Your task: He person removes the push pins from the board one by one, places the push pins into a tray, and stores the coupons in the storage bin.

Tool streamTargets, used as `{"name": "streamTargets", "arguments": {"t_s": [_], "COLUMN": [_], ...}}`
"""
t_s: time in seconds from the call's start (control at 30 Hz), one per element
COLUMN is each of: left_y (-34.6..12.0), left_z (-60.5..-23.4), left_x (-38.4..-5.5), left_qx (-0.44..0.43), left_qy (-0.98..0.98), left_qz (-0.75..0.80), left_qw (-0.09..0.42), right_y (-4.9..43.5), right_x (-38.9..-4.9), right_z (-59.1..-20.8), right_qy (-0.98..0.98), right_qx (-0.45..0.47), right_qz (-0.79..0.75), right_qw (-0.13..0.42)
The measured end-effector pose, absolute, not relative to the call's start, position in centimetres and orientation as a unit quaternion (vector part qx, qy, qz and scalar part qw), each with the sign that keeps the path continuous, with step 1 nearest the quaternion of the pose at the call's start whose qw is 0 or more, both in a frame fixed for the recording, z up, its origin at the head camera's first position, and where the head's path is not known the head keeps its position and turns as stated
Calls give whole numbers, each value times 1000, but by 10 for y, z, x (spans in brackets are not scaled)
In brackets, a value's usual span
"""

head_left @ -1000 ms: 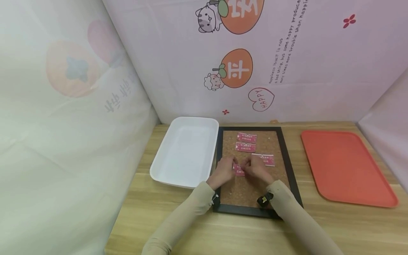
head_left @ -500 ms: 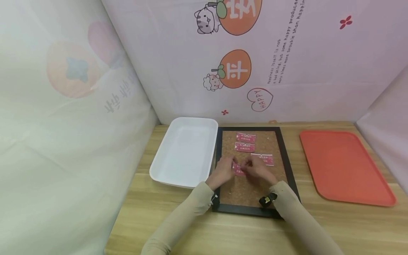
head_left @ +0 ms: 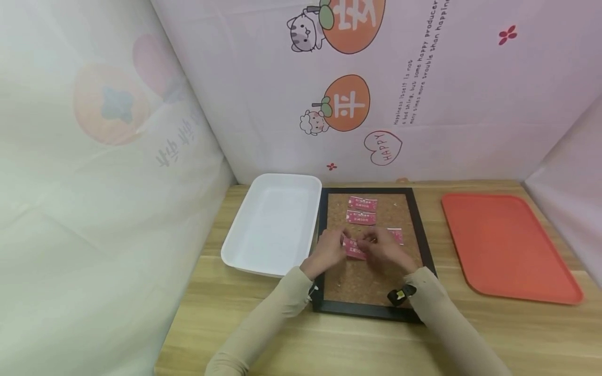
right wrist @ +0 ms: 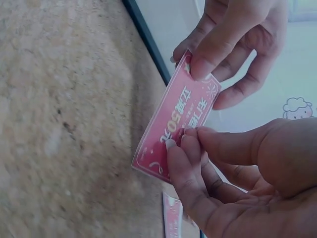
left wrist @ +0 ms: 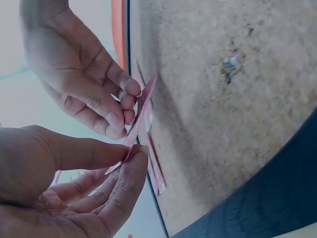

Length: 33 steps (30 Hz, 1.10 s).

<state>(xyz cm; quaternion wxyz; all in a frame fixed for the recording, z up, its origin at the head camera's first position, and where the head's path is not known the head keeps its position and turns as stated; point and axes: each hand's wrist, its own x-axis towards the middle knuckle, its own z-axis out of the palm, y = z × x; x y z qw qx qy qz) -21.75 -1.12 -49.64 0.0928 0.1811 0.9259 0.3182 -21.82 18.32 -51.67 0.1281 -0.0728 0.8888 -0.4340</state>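
Note:
A pink coupon card (right wrist: 174, 118) is held tilted just off the cork board (head_left: 350, 284). My left hand (head_left: 327, 249) pinches one end of it between thumb and fingers; the same hand (left wrist: 94, 183) is close up in the left wrist view. Against the card's printed face, my right hand (head_left: 384, 249) brings its curled fingertips together. Between them is a small thing, mostly hidden, that looks like a clear pushpin (right wrist: 182, 134). Two more coupon cards lie flat higher on the board, the nearer one (head_left: 361, 217) beneath the other. A further card (head_left: 396, 236) is partly covered by my right hand.
A white tray (head_left: 227, 249) stands left of the board, close to its black frame (head_left: 362, 310). At the right lies a red tray (head_left: 512, 245). A clear pin (left wrist: 231, 62) sits in the cork. Printed cloth walls (head_left: 263, 104) enclose the wooden table.
The coupon between my hands has tilted and shows more of its face. My right hand has shifted slightly and covers more of the card at the right.

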Motion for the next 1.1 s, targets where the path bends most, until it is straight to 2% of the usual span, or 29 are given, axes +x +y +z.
{"name": "streamTargets", "arguments": {"t_s": [0.17, 0.3, 0.6, 0.9, 1.1], "left_y": [-19, -28, -46, -63, -76], "left_z": [-486, -477, -459, -451, -451], "left_x": [-221, -225, -238, -249, -262], "left_qx": [180, 175, 199, 195, 168], "left_qy": [919, 915, 902, 893, 895], "left_qz": [340, 356, 382, 406, 412], "left_qw": [82, 72, 14, 0, -5], "right_y": [189, 196, 211, 232, 246], "right_x": [-219, -218, -221, -222, -222], "right_z": [-509, -501, -490, -480, -479], "right_qy": [894, 892, 895, 920, 919], "right_qx": [-102, -102, -112, -106, -80], "right_qz": [-425, -430, -425, -377, -386], "right_qw": [96, 99, 75, 23, 31]}}
